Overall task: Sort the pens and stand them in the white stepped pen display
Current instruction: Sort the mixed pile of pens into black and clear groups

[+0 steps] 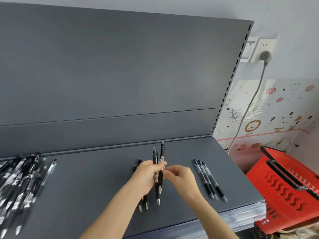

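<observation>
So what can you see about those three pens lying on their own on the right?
The three pens lie flat on the grey shelf, side by side, close together and nearly parallel. Each looks like plastic, with a clear barrel, a black grip, a silvery tip pointing toward the person and a dark clicker end toward the back panel. Only the shelf touches them; the right hand is to their left, apart from them.
</observation>
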Available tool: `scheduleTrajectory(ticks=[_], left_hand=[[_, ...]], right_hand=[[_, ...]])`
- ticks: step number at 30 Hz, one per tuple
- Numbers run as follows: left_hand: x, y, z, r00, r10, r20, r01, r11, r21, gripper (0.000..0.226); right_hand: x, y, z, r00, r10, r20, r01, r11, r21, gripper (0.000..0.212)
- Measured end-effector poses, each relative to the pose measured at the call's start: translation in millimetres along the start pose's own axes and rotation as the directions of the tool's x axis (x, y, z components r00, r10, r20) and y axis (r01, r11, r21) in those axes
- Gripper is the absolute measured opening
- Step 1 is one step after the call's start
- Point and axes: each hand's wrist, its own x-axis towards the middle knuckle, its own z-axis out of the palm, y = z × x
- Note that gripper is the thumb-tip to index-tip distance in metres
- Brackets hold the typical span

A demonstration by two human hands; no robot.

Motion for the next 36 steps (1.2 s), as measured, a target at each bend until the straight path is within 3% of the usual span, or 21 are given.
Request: scheduleTrajectory(ticks=[5,7,9,12,18,20,22,24,28,36], left_hand=[[-12,8,-23,0.998,0.032,-0.059,-0.028,0.997,0.074,0.012],[-12,10,-44,0.982,0.077,-0.170,-0.029,0.963,0.267,0.014],[-15,11,-68,0.958,0.137,-0.251,0.008,0.866,0.501,0.019],[-18,3,-93,0.944,0.145,-0.296,0.091,0.748,0.657,0.025],[-3,-10,-85,0.915,0.246,-0.320,0.111,0.609,0.785,0.043],[-5,-9,-82,0.917,0.236,-0.322,0.138,0.571,0.809,0.046],[-6,-10,-83,0.922,0.224,-0.316,0.154,0.537,0.829,0.045],[-8,-11,-84,0.933,0.207,-0.295,0.137,0.551,0.823,0.020],[-6,-18,-91,0.946,0.185,-0.268,0.094,0.632,0.769,0.047],[-26,-11,-110,0.922,0.301,-0.243,0.037,0.558,0.829,0.036]], right_hand=[[6,-6,30,0.996,0.082,0.047,-0.088,0.985,0.149,0.018],[7,-1,33,0.992,0.117,0.050,-0.121,0.989,0.088,0.015],[7,6,34,0.989,0.143,0.042,-0.142,0.990,-0.027,0.018],[8,15,40,0.984,0.172,0.043,-0.163,0.974,-0.156,0.024],[6,20,57,0.994,0.104,0.014,-0.094,0.939,-0.332,0.047],[6,22,59,0.993,0.117,0.022,-0.101,0.929,-0.357,0.045],[5,22,60,0.992,0.120,0.030,-0.102,0.930,-0.353,0.029],[5,19,60,0.992,0.115,0.043,-0.093,0.935,-0.344,0.006],[6,20,61,0.994,0.105,0.043,-0.084,0.936,-0.341,0.016],[5,10,53,0.996,-0.078,0.048,0.091,0.861,-0.500,0.026]])
